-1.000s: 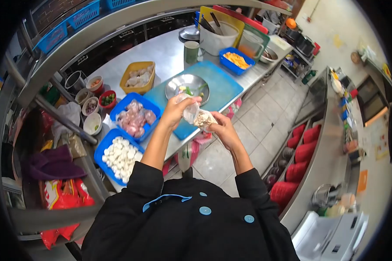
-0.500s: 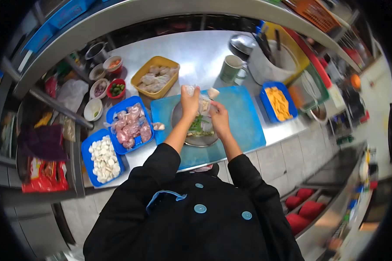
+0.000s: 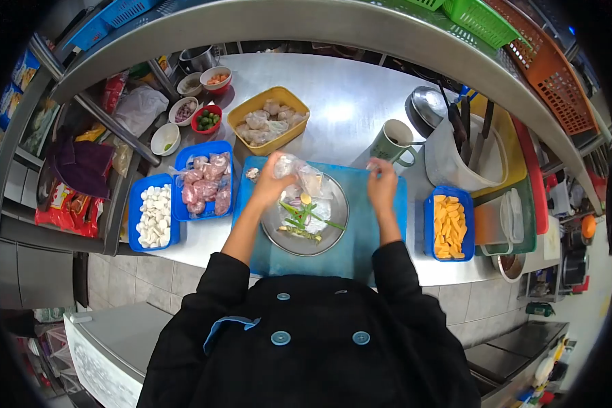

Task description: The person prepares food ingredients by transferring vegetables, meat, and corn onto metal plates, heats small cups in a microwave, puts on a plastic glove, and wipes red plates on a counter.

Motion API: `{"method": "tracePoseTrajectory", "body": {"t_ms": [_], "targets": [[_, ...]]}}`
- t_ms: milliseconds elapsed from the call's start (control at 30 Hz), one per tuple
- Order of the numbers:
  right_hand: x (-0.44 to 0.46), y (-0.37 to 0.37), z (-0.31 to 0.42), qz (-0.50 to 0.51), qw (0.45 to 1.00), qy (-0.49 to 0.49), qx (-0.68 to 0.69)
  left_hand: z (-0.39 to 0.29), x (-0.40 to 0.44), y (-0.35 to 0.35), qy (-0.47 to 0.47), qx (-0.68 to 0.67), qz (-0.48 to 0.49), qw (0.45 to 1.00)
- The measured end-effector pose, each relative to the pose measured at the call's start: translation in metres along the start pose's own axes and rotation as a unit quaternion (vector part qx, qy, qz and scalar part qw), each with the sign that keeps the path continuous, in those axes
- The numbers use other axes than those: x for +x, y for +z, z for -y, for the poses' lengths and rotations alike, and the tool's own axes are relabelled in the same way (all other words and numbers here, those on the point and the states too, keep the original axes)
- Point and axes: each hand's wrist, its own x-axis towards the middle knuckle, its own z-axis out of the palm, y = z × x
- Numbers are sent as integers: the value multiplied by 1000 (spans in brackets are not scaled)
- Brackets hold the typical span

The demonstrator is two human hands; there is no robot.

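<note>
Steel worktable (image 3: 347,85) beneath a metal shelf (image 3: 299,22), as seen in the head view, with a blue cutting board (image 3: 366,214) at the near middle, presumably as a steady base for the metal plate (image 3: 331,238) on top. Green stalks (image 3: 296,216) in the plate. Clear plastic bag (image 3: 304,175) above the plate's far side, pinched in the left hand (image 3: 270,182), held there perhaps for anything loose to land in the plate. Right hand (image 3: 383,185) apart from the bag, over the board's far right, fingertips pressed together; any scrap between them too small to tell. At left, white pieces (image 3: 155,216) and pink bagged portions (image 3: 204,187); at right, orange strips (image 3: 447,228); at far left, a yellow tub (image 3: 279,145). All close around the board, probably for easy reach.
</note>
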Motion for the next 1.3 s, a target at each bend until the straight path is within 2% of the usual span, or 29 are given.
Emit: {"method": "tracePoseTrajectory", "body": {"t_ms": [67,100,167,200,267,300,333,367,400,433,467,500,567,600,667,700,733,800,867,933,1000,1067,1100,1233,1267,1300], "targets": [[24,5,-13,25,990,69,-118,-5,-5,-6,-33,-39,6,999],[26,9,-15,29,991,67,-113,-9,-9,-7,-34,-36,1,999],[30,15,-19,90,968,64,-227,-16,-15,-8,-56,-111,22,992],[32,16,-19,91,968,61,-224,-23,-18,-8,-55,-109,18,992],[33,15,-20,102,975,93,-174,-36,-27,-8,-84,-212,18,973],[32,17,-22,103,975,91,-172,-34,-30,-10,-83,-211,16,974],[30,19,-24,52,994,96,-15,-32,-31,-14,-91,-214,28,972],[26,20,-26,-1,985,100,142,-30,-32,-18,-99,-218,41,970],[22,12,-15,1,985,101,142,-30,-34,-21,-100,-218,39,970],[16,-3,8,98,935,177,290,-28,-35,-23,-113,-205,49,971],[8,-13,27,191,849,247,426,-28,-36,-25,-127,-192,60,971],[-2,-14,34,191,849,249,425,-27,-37,-26,-129,-193,60,971],[-20,-13,48,321,911,41,255,-29,-38,-28,-131,-3,74,989],[-21,-16,63,322,911,43,254,-31,-37,-27,-133,-4,74,988],[-24,-26,95,401,871,32,282,-37,-35,-20,-11,252,84,964],[-28,-18,97,447,833,68,319,-51,-35,-10,15,307,79,948],[-32,-10,96,449,832,69,319,-58,-34,-2,12,307,78,949],[-36,1,99,432,802,86,404,-69,-31,12,63,339,78,935],[-35,-4,103,407,814,96,404,-76,-29,12,27,293,101,950],[-36,-10,111,380,825,108,405,-79,-30,7,23,321,10,947],[-40,-13,118,345,800,196,449,-71,-27,2,17,318,11,948],[-41,-3,103,331,782,218,481,-60,-24,-2,-70,85,54,992],[-40,-1,103,316,763,239,511,-58,-25,-3,-70,85,53,992],[-42,1,106,371,778,243,445,-44,-26,-7,-106,-75,19,991],[-45,3,109,325,849,159,386,-39,-26,-7,-106,-135,11,985],[-46,4,114,273,905,71,319,-40,-28,-5,-106,-135,12,985]]}}
